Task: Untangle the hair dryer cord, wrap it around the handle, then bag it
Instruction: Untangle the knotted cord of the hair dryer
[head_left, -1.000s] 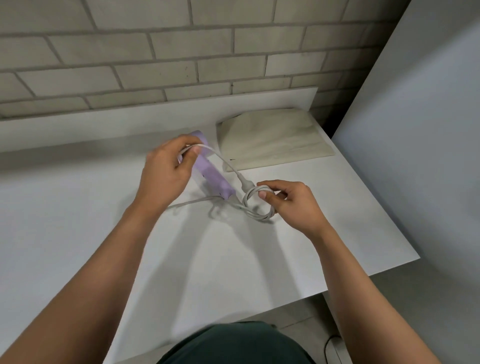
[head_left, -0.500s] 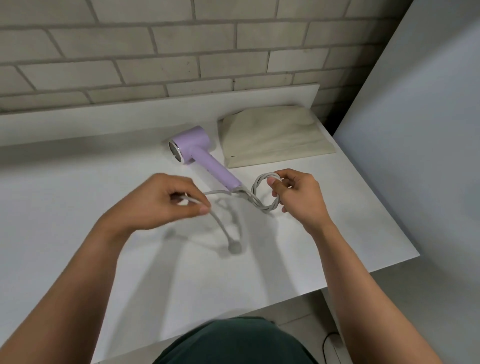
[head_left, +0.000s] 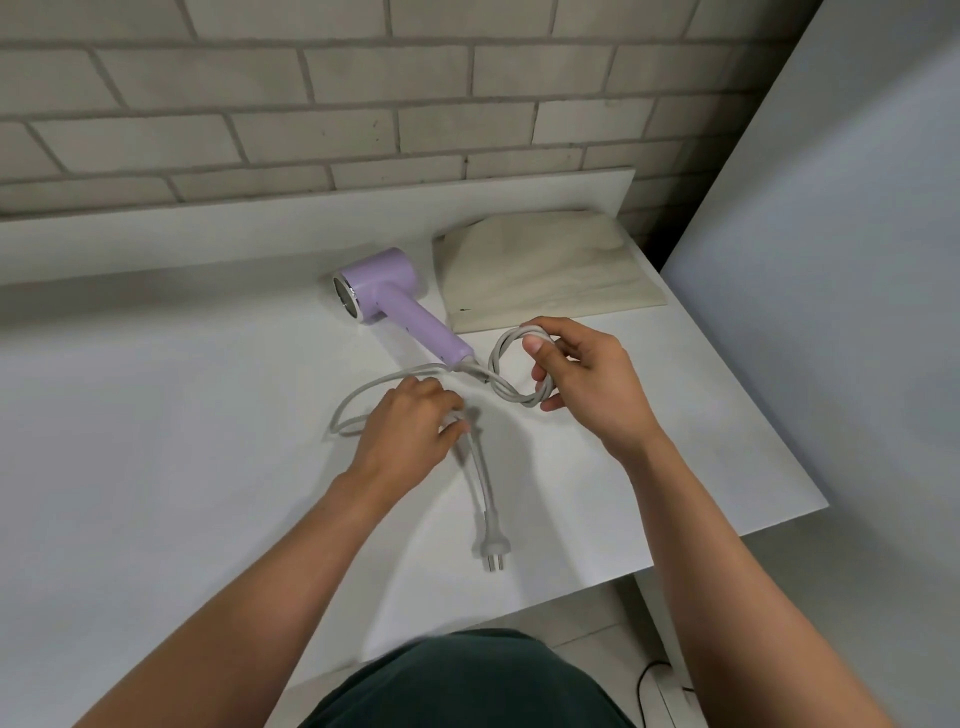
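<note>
Lilac hair dryer lies on its side on the white worktop. Grey cord leaves the handle end. Right hand pinches a coiled loop; left hand grips a slack stretch. Plug lies flat, nearer the person. Beige bag lies flat just beside the dryer.

**White table and what lies on it**

A lilac hair dryer lies on its side at the far middle of the top, with its handle pointing near and right. Just to its right, a flat beige bag lies in the far right corner. The grey cord curves out left across the surface. Its plug rests close to the near edge.
</note>
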